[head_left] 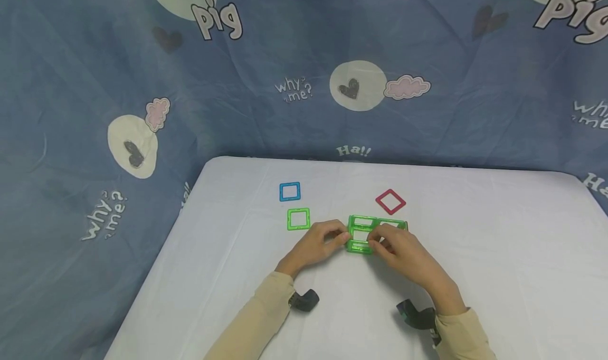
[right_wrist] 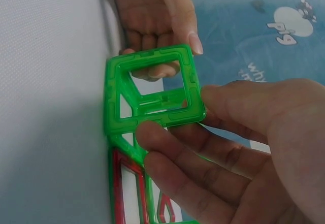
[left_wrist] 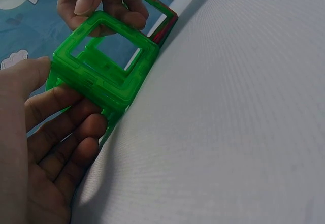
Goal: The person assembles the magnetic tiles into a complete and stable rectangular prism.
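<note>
A green structure of magnetic square tiles, partly box-shaped, stands on the white table between both hands. My left hand pinches its left side, thumb and curled fingers at the edge of the upright tile. On the other side, my right hand holds a green square tile of the structure between thumb and fingers. A red tile stands against the structure in the right wrist view. The structure's right part is hidden behind the right hand in the head view.
Left of the structure lie a blue square tile and a green square tile. A red square tile lies behind it, turned like a diamond. The white table ends at a blue printed curtain.
</note>
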`<state>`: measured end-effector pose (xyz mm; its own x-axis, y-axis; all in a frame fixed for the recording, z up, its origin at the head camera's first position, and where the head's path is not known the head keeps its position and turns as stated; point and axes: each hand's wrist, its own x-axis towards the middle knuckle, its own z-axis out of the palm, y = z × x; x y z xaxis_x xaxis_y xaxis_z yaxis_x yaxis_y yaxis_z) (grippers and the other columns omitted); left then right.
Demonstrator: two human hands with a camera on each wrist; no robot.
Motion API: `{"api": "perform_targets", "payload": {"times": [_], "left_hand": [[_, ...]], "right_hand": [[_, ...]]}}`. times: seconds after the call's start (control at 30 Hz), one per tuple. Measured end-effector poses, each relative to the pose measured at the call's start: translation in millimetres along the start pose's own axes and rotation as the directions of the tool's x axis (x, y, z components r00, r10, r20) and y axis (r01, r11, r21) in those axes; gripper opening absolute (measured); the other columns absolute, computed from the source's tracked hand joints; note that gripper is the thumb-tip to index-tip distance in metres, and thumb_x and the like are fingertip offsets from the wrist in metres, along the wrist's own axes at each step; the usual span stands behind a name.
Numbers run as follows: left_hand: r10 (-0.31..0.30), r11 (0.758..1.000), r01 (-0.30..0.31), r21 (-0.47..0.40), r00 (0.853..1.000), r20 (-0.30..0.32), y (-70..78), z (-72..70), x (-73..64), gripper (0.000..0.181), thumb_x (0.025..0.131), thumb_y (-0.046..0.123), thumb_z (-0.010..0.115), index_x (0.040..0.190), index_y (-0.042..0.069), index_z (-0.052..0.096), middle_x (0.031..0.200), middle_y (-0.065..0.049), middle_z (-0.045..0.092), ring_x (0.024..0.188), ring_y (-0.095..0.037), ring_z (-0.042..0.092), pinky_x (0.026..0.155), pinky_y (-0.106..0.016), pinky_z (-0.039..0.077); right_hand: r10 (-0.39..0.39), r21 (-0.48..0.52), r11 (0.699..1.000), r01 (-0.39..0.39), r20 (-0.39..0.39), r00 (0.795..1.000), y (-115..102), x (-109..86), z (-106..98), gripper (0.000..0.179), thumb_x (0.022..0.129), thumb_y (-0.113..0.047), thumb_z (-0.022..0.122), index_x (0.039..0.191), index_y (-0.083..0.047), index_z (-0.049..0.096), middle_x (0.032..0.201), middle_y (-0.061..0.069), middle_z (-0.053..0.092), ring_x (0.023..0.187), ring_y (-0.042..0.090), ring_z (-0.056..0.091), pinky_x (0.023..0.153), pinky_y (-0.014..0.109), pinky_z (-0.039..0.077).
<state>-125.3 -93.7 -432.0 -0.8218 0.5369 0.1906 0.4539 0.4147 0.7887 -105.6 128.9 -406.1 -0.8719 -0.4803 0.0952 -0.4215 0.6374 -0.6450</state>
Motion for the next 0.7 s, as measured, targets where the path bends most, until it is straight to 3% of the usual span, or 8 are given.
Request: {"api": "perform_targets", "payload": {"times": [0.5,0.7], "left_hand": [[-0.027,0.999,0.027,0.018,1.0,0.008,1.3,0.1,0.2,0.016,0.09,0.025,0.05,0.093,0.014,0.061,0.09,0.002,0.064,0.087,-0.003,0.056,0.088,-0.023,0.043],[-0.026,0.999,0.026,0.024,1.0,0.002,-22.4,9.8,2.8,0.019,0.089,0.034,0.048,0.093,0.02,0.06,0.089,0.008,0.062,0.087,-0.002,0.055,0.088,-0.022,0.043]], "right_hand": [[0.0,0.018,1.0,0.0,-0.004,1.0,0.1,-1.0,-1.7,0.008,0.085,-0.022,0.059,0.092,-0.018,0.059,0.087,-0.012,0.06,0.073,0.001,0.058,0.066,0.019,0.049],[-0.013,0.046,0.999,0.016,-0.059,0.998,2.9,-0.9,-7.3,0.007,0.085,-0.02,0.058,0.092,-0.019,0.06,0.083,-0.007,0.063,0.07,0.004,0.058,0.062,0.019,0.047]]}}
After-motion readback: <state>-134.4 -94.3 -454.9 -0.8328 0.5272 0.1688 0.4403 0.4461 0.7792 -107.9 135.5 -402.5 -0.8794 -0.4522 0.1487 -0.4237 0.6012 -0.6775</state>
